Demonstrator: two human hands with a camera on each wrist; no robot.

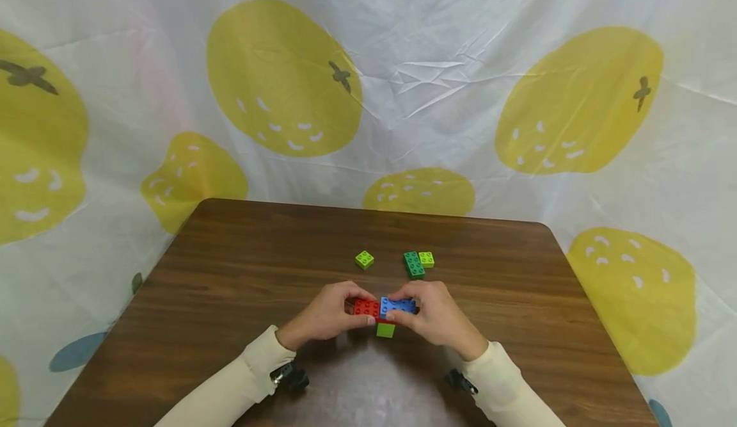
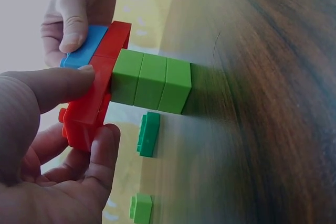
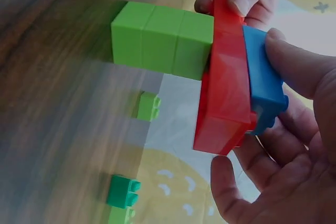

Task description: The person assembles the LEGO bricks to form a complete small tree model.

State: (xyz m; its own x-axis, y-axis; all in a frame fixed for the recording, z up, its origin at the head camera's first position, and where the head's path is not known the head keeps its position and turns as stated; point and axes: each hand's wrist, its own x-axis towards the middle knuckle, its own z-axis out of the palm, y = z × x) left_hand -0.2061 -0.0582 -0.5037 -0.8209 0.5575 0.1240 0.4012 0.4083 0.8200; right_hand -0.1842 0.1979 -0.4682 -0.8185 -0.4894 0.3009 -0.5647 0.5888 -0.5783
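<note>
My left hand (image 1: 334,312) grips the left end of a long red brick piece (image 1: 366,308), thumb on the near side and fingers around the far side. A blue brick (image 1: 397,306) lies over its right part, pinched between thumb and fingers of my right hand (image 1: 437,315). Red studs show by one end of the blue brick in the right wrist view; whether it is fully pressed down I cannot tell. Beneath the red piece's middle stands a column of three lime green bricks (image 2: 151,81), its foot at the table.
Farther back on the brown table (image 1: 259,248) lie a lime green brick (image 1: 364,260), a dark green brick (image 1: 414,264) and another lime green brick (image 1: 426,259) right beside it. A fruit-patterned curtain (image 1: 426,113) hangs behind the table.
</note>
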